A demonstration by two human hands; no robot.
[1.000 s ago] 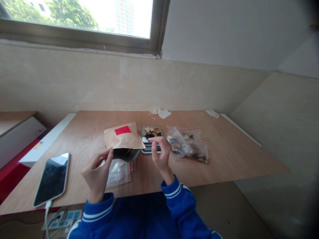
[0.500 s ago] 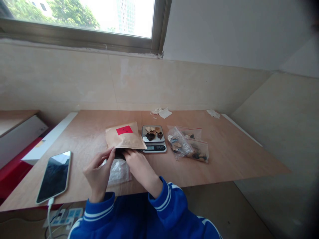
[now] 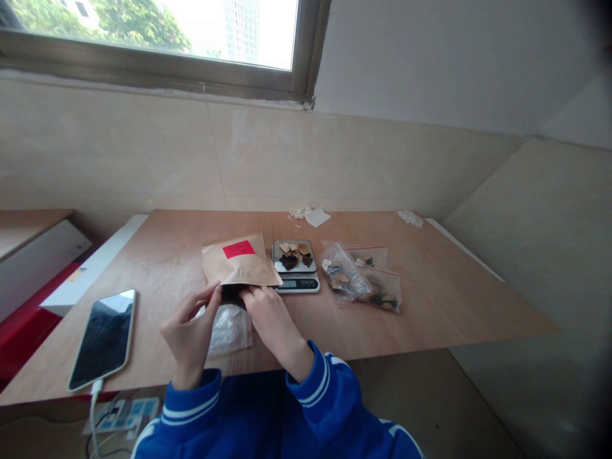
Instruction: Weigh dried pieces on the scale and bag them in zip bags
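Note:
A brown kraft paper bag (image 3: 239,266) with a red label lies on the table, its dark mouth gaping toward me. My left hand (image 3: 194,325) pinches the left side of that mouth between thumb and fingers. At the right side of the mouth is my right hand (image 3: 273,322), its fingers curled and their tips hidden at or inside the opening. Under the hands lies a clear plastic zip bag (image 3: 230,331). Just right of the paper bag stands a kitchen scale (image 3: 299,285), carrying dried slices (image 3: 294,250) and dark pieces (image 3: 289,261).
Clear zip bags (image 3: 351,280) with dried pieces lie right of the scale. A charging phone (image 3: 104,338) rests at the left, its cable (image 3: 95,408) hanging over the front edge. Crumpled white tissue (image 3: 315,217) sits near the wall, and more (image 3: 410,218) lies farther right.
My right hand has drawn slightly to the right and its fingers show a little more at the bag's mouth. The left hand keeps its pinch in the same place.

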